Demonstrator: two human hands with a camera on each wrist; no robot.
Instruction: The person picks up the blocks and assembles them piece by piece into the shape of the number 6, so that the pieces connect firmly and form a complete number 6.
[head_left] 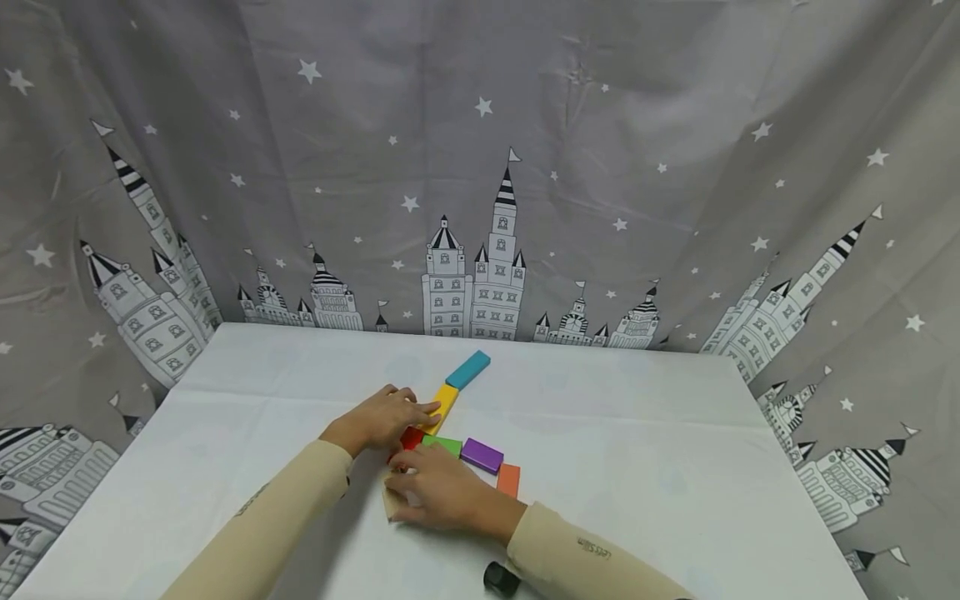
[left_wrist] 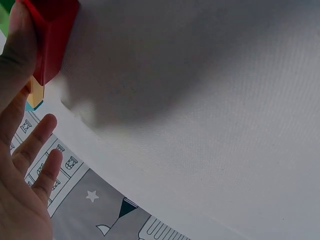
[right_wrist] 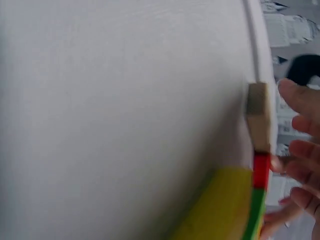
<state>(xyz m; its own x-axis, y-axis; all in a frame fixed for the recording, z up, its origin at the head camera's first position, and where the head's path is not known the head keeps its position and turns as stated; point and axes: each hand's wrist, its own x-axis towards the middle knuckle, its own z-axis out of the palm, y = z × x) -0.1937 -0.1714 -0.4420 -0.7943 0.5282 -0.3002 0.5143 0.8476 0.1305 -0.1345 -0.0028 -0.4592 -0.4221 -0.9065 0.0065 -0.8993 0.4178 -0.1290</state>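
In the head view a line of coloured blocks lies on the white table. My left hand (head_left: 381, 418) reaches over it, fingertips on the yellow block (head_left: 447, 402) and thumb at the red block (left_wrist: 54, 37). The left wrist view shows that thumb against the red block, with the ring and little fingers stretched out. My right hand (head_left: 442, 493) is spread around a plain wooden block (head_left: 393, 500), thumb and fingers at its sides. Seen from the right wrist, the wooden block (right_wrist: 258, 117) stands end to end with the red block, slightly apart from the right fingers.
Beyond the yellow block lies a blue block (head_left: 468, 369). Green (head_left: 444, 444), purple (head_left: 482, 456) and orange (head_left: 508, 480) blocks run off to the right. A black cylindrical object (head_left: 500, 578) is at the front by the right sleeve. A grey castle-print cloth (head_left: 360, 167) hangs behind.
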